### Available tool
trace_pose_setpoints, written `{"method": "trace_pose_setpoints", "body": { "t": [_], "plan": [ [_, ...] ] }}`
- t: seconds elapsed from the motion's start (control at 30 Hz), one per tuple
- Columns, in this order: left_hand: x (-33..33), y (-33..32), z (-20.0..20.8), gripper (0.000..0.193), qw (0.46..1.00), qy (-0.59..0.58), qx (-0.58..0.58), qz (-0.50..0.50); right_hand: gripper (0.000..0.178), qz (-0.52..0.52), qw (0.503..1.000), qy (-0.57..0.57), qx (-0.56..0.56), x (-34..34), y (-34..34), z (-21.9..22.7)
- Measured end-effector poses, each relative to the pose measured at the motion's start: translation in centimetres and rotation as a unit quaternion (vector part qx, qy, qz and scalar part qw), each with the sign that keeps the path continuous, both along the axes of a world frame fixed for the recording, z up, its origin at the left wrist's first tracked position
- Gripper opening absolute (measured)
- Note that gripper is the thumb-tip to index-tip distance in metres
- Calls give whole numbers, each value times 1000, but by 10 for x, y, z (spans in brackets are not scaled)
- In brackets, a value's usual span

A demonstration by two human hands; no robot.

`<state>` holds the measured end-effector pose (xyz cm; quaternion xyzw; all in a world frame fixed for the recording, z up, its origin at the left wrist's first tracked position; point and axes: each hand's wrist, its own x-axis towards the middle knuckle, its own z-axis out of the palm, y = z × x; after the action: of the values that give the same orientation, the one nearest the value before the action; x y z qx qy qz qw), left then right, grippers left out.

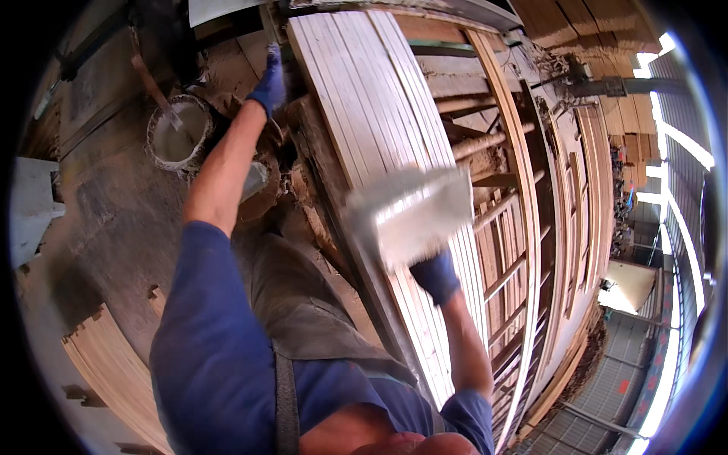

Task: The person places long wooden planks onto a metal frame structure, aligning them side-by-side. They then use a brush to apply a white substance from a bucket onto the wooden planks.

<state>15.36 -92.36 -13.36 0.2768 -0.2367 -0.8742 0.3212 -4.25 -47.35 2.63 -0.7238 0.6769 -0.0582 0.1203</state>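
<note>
A wide, flat scraper (413, 216), pale and smeared with whitish paste, is seen blurred over a long stack of thin wood strips (379, 114). The strips are light-coloured, laid edge to edge, and coated with a whitish film; they run from the far end of the bench down toward the lower edge of the view.

The scraper is held from below by the right hand (436, 274), which is gloved in blue and closed around the tool's lower end, with the blade spread above the hand and lying on or just over the strips; contact cannot be told through the blur. The left hand (269, 83), also in a blue glove, is stretched out to the far left corner of the strips, at their edge; whether it is gripping the edge or only resting on it cannot be told.

Just left of the left arm, a round bucket (180, 133) of pale paste is standing on a dirty, crusted floor, with a stick handle leaning in it. The strips are carried on a rough wooden frame (500, 152) of rails and cross rods, caked with dried residue. More strips are piled at the lower left (114, 371). A large shed with bright openings is seen at the right.
</note>
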Motion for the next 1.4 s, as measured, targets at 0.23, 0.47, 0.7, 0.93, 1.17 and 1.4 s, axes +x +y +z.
{"method": "trace_pose_setpoints", "body": {
  "t": [0.23, 0.47, 0.7, 0.93, 1.17, 1.4],
  "plan": [
    [40, 97, 14, 85, 959, -235, -156, -2, 32, -351, 903, -216, 123, 24, 410, 3],
    [32, 160, 27, 55, 947, -272, -167, 36, 27, -411, 905, -80, 81, 21, 451, 82],
    [13, 166, -3, 64, 899, -306, -308, 58, 17, -138, 983, 123, -16, -92, 242, 6],
    [55, 181, -1, 47, 941, -237, -242, 9, 24, -124, 991, 13, -47, -113, -108, 7],
    [130, 285, -76, 45, 922, -291, -252, 43, 34, -123, 991, 36, -48, -177, -195, -2],
    [177, 528, -89, 38, 939, -307, -155, -10, 35, -179, 973, -123, 73, -146, 38, 56]
  ]
}}
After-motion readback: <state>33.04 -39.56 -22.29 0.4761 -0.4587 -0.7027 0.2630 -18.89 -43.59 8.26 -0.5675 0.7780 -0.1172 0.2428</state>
